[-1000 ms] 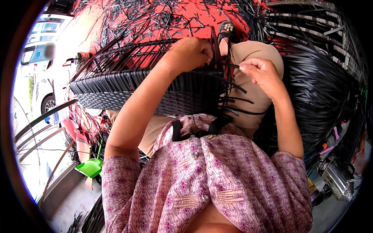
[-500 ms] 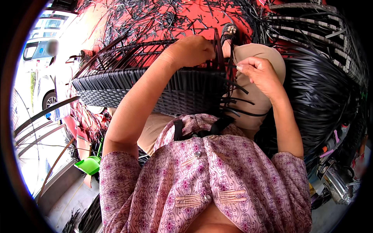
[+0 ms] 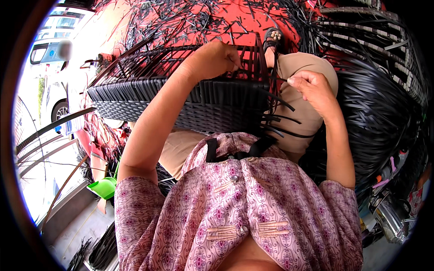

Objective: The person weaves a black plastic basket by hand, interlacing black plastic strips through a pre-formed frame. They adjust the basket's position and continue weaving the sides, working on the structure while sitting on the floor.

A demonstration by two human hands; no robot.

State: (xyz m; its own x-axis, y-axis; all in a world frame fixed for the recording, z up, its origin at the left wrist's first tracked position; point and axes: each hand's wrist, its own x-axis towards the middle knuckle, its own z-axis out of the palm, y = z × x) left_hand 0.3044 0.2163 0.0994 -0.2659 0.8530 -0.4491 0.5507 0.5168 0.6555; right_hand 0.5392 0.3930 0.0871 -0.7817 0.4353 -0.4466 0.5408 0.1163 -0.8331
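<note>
- The woven black piece (image 3: 217,108) is lying across the person's lap, below the left hand and to the left of the right hand; its tightly woven side is facing the person.
- Dark thin bars (image 3: 158,61) are spanning its top, with the red floor (image 3: 230,25) showing between them.
- The left hand (image 3: 217,58) is hovering or resting over the top edge, near the piece's right end, with its fingers curling inward; whether it is gripping anything or touching the bars, one cannot tell, as the back of the hand is hiding it.
- The right hand (image 3: 314,88) is staying just beyond the right end, apart from the woven side, and is pinching a black strip (image 3: 282,80) between thumb and fingers; the strip is running leftward to the piece's corner.
- Several loose strip ends (image 3: 291,119) are sticking out from that same end, below the right hand and over the beige trousers (image 3: 303,61).
- A thick bundle of black strips (image 3: 377,108) is lying to the right of the right hand.
- Black scraps (image 3: 190,22) are littering the floor ahead, and a green dustpan (image 3: 104,187) is sitting at the lower left.
</note>
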